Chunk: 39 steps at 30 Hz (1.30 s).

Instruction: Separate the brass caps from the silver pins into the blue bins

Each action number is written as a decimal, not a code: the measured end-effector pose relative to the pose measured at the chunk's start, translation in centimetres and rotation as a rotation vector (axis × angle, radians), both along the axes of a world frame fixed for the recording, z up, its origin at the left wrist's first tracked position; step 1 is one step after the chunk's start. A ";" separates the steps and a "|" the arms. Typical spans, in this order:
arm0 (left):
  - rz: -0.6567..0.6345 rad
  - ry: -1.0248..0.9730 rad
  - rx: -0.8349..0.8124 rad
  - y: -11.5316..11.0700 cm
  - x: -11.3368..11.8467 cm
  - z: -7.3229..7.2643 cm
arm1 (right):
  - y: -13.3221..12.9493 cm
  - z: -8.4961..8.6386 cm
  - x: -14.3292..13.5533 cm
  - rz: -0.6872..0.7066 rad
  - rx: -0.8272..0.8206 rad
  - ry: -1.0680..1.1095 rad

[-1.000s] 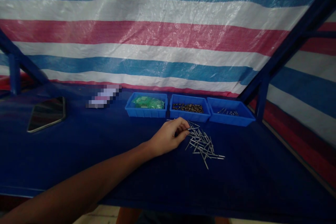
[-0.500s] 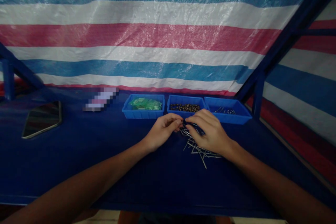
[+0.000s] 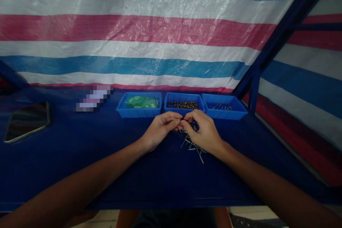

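My left hand [image 3: 160, 130] and my right hand [image 3: 201, 128] meet fingertip to fingertip in front of the middle blue bin. Both are closed in a pinch around something small, with a brassy glint between the fingertips; its shape is too small to make out. Thin metal pins [image 3: 196, 146] lie in a loose heap on the blue table [image 3: 120, 174], beside and partly under my right hand. Small brass-coloured pieces [image 3: 184, 105] fill the middle bin [image 3: 184, 95], just beyond my fingers.
The left bin [image 3: 139, 114] holds green plastic packets [image 3: 141, 102]; the right bin [image 3: 227, 114] holds a few pins [image 3: 223, 107]. A dark phone-like device [image 3: 28, 121] and a blurred pale item [image 3: 93, 98] lie at left. Striped sheeting [image 3: 149, 28] hangs behind.
My right hand has drawn in against my left fingertips, its fingers now pinched closer together. The whole view has shifted slightly, so the bins and device appear farther left.
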<state>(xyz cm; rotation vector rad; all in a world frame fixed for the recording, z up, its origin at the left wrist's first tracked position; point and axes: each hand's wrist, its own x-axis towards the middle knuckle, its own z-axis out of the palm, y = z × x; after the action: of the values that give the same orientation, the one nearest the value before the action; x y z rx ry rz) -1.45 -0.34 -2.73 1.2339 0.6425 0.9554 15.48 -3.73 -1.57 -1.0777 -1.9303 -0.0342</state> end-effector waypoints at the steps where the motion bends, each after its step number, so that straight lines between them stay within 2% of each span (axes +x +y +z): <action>1: 0.010 -0.006 -0.013 0.0 0.0 0.0 | -0.1 0.0 -0.1 0.007 -0.002 -0.013; 4: 0.022 0.001 -0.012 0.1 0.0 -0.1 | -0.3 0.1 -0.3 0.019 -0.005 -0.059; 12: 0.031 0.123 0.126 -0.1 0.0 0.0 | 0.0 -0.1 0.1 -0.034 -0.059 -0.068; 18: 0.042 0.188 0.216 -0.2 0.1 0.0 | 0.3 -0.1 0.2 0.012 -0.088 -0.063; 25: 0.071 0.271 0.245 -0.1 0.0 0.3 | -0.1 0.2 0.4 0.040 -0.032 -0.114; 28: 0.033 0.279 0.282 -0.1 0.1 0.1 | 1.2 1.2 0.2 -0.007 0.020 -0.104; 31: 0.013 0.387 0.433 -0.4 -0.1 0.2 | 3.6 2.3 0.1 -0.127 0.056 -0.020; 34: -0.007 0.575 0.784 -1.1 -0.6 0.9 | 5.4 2.4 0.9 -0.199 0.063 0.001; 36: -0.033 0.653 0.981 -1.4 -1.1 1.5 | 5.4 1.9 1.7 -0.216 0.050 -0.027; 39: -0.105 0.764 1.074 -1.5 -1.6 1.8 | 4.4 1.2 2.7 -0.205 0.030 -0.084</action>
<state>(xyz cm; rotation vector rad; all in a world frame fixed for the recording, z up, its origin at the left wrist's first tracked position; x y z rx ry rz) -3.01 -1.88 -0.96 2.6296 0.6324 0.7084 18.16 0.67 -0.40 -1.2676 -1.8799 -0.2248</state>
